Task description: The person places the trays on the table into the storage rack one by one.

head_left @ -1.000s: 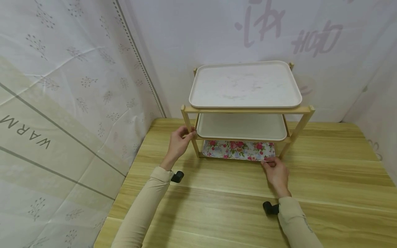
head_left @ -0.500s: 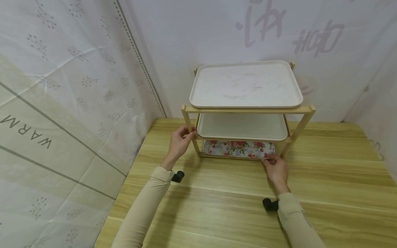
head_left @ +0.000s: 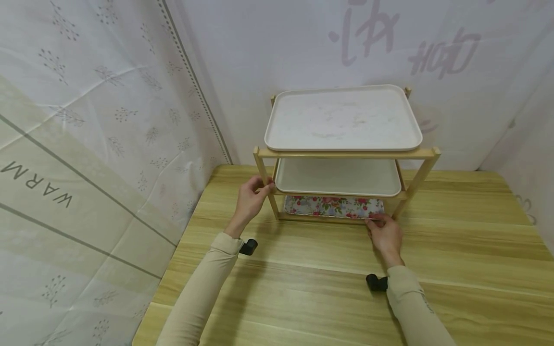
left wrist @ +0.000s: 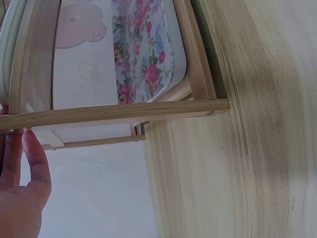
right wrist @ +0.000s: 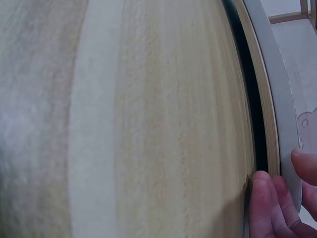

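Note:
A three-tier wooden rack [head_left: 417, 180] stands on the table. On its bottom tier lies a floral tray [head_left: 333, 206], white with red roses. My left hand [head_left: 250, 199] holds the rack's left front post at the middle tier; the left wrist view shows thumb and fingers about that post [left wrist: 124, 113]. At the floral tray's front right corner, my right hand [head_left: 386, 239] pinches the rim. In the right wrist view the thumb [right wrist: 304, 166] is over the tray's pale edge [right wrist: 283, 104], with the fingers below, against the wooden front rail [right wrist: 266, 94].
A white tray [head_left: 344, 117] rests on the top tier, and a plain pale tray [head_left: 337, 177] on the middle one. The wood-grain table [head_left: 303, 288] extends in front. Printed curtains [head_left: 108, 144] hang at the left and behind the rack.
The floral tray has slid slightly back into the bottom tier, uncovering the front rail. My right hand has moved forward with it. The left hand has stayed on the post.

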